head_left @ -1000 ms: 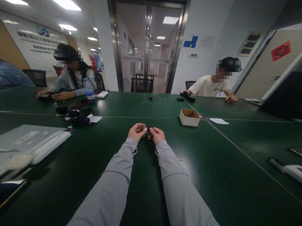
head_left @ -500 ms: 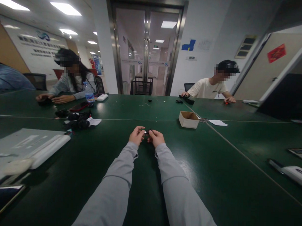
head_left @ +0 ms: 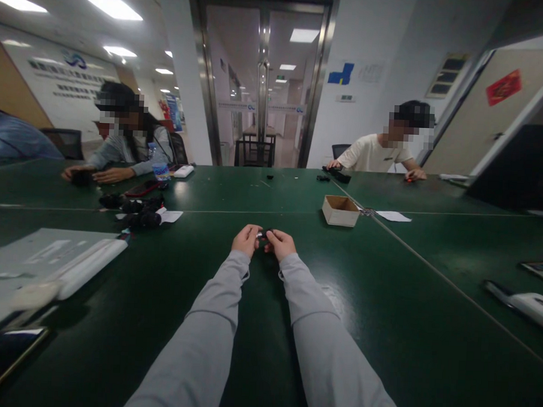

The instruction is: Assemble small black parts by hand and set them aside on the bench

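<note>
Between my two hands is a small black object with a shiny silvery end, too small to name, held just above the green table. My left hand pinches its silvery end from the left. On the other side, the closed fingers of my right hand grip the black part, with the thumb on top. Fingers cover much of the object. Both arms reach forward in light grey sleeves.
An open cardboard box stands ahead to the right, near a sheet of paper. Black gear lies ahead left; a grey-white case and phone sit nearer. Across the table, one person sits left, another right.
The view has shifted slightly. My hands stay together on the small object, and a little more of its silvery end and black part shows between the fingers.
</note>
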`<state>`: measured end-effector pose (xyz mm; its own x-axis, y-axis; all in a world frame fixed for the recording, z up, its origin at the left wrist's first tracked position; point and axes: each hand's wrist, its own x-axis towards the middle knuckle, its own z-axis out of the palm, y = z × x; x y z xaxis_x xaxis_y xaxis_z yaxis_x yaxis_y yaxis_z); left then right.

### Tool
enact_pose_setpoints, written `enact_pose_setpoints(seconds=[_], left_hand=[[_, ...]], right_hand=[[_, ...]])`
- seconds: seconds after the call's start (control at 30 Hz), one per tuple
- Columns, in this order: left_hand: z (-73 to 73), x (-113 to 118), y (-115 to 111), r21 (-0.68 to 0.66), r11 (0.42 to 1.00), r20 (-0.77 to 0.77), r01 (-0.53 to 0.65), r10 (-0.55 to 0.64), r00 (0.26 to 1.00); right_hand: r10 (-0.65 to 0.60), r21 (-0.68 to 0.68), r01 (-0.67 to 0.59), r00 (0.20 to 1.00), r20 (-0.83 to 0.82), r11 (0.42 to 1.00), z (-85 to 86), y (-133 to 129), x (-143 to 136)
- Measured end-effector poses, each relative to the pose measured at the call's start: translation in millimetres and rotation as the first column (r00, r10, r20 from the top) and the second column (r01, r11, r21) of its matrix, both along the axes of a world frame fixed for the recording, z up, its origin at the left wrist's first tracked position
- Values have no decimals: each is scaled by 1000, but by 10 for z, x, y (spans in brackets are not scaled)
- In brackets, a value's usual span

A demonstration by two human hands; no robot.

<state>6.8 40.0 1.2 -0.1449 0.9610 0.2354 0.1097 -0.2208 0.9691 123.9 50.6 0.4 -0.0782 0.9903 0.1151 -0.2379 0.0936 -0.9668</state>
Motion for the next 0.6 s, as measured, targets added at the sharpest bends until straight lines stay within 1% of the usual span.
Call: enact_pose_setpoints(seconds=[0.13, 0.27, 0.37, 0.47, 0.6], left_hand=[[0, -10, 10, -6, 1000, 17, 27, -27, 999], [-5, -7, 18, -11, 1000, -9, -6, 6, 1000], [4, -6, 7, -29, 1000, -18, 4, -4, 1000], [11, -8, -1, -15, 1000, -18, 22, -22, 1000], [3, -8, 4, -14, 1000, -45, -2, 1, 999]], right_hand=[[-1, 7, 1, 1000, 3, 1000, -20, 15, -4], [-18, 18, 18, 1000, 23, 1000, -37, 31, -13], [-25, 14, 25, 1000, 18, 1000, -50, 41, -14], [-31, 20, 31, 999, 11, 999, -79, 60, -16], [-39, 34, 39, 999, 4, 999, -113, 87, -24]])
